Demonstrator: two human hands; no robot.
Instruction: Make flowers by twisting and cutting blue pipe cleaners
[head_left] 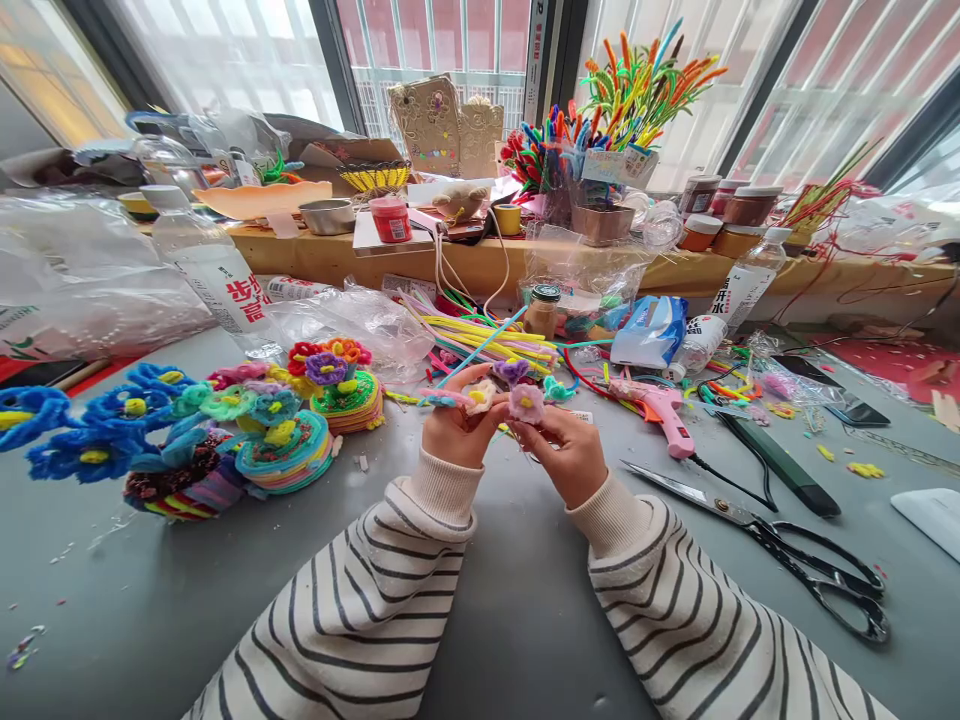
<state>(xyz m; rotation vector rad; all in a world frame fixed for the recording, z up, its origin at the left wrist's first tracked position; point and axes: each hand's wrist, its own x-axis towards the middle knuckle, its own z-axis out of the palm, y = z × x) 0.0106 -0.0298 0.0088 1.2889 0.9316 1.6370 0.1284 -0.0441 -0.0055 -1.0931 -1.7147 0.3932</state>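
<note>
Left hand [452, 425]: fingers curled and pinched on small pipe-cleaner flowers [517, 398], pink, cream and purple, held above the grey table [517, 600] at near centre. Right hand [570, 450]: fingers closed on the same cluster from the right, the two hands touching. Blue pipe-cleaner stem [480, 350]: rises from the cluster toward the far side. Pink glue gun [664, 412]: on the table, right of the hands. Black-handled scissors [765, 530]: near right, lying open. Finished flower baskets [285, 440]: left of the hands. Loose pipe cleaners [487, 335]: far of the hands.
</note>
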